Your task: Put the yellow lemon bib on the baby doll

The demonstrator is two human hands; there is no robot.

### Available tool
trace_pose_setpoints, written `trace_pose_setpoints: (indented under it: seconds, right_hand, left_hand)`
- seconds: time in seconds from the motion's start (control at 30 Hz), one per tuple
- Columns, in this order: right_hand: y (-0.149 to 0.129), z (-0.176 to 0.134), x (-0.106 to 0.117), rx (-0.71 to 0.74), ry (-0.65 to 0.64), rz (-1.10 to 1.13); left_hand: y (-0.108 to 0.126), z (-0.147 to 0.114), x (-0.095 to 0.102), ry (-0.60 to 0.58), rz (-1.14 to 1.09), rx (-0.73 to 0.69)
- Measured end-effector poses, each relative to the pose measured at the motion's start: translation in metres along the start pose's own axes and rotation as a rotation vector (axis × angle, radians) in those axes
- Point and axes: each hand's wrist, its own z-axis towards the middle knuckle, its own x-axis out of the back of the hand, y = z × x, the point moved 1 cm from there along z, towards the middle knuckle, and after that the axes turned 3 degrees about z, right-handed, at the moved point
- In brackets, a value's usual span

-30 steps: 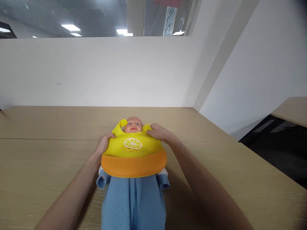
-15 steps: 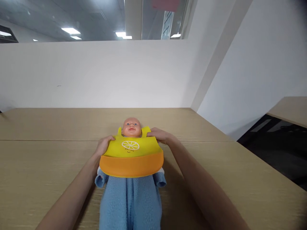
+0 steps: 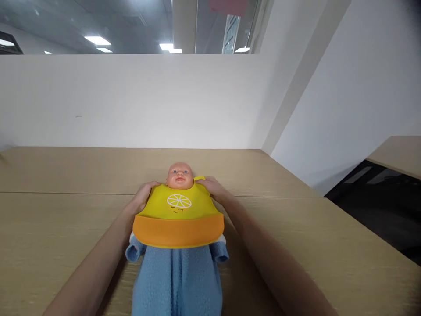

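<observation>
A baby doll (image 3: 180,176) in a fuzzy blue outfit (image 3: 177,278) lies on its back, head toward the wall. Across its chest is a yellow bib (image 3: 197,204) with an orange pocket and a white citrus-slice print. My left hand (image 3: 145,194) grips the bib's upper left edge beside the doll's neck, its fingers partly hidden behind it. On the other side my right hand (image 3: 212,188) is closed on the bib's upper right strap, whose yellow tip shows above the fingers. The bib's neckline sits close under the doll's chin.
The doll rests on a wood-grain table (image 3: 66,228) with a seam running across it. Behind stands a white wall (image 3: 131,101) with a window (image 3: 131,26) above. At the right are another wooden top (image 3: 399,153) and a dark area beneath it.
The bib's neck straps have gone down around the doll's neck, and the neckline now lies closer under the chin. Both hands stay on the bib, the right one slightly further left.
</observation>
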Motion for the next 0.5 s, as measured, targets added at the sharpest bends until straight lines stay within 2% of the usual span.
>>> trace_pose_setpoints:
  seconds: [0.17,0.4,0.5]
  right_hand:
    - [0.004,0.008,0.002,0.007,0.038,0.082]
    - [-0.001,0.006,-0.006,0.015,0.128,0.149]
    - [-0.006,0.004,-0.007,0.124,0.177,0.08]
  left_hand:
    - [0.003,0.008,-0.004,-0.007,0.109,-0.099]
    - [-0.002,0.003,-0.017,-0.082,-0.003,0.085]
    - [-0.003,0.004,-0.018,-0.122,-0.042,0.167]
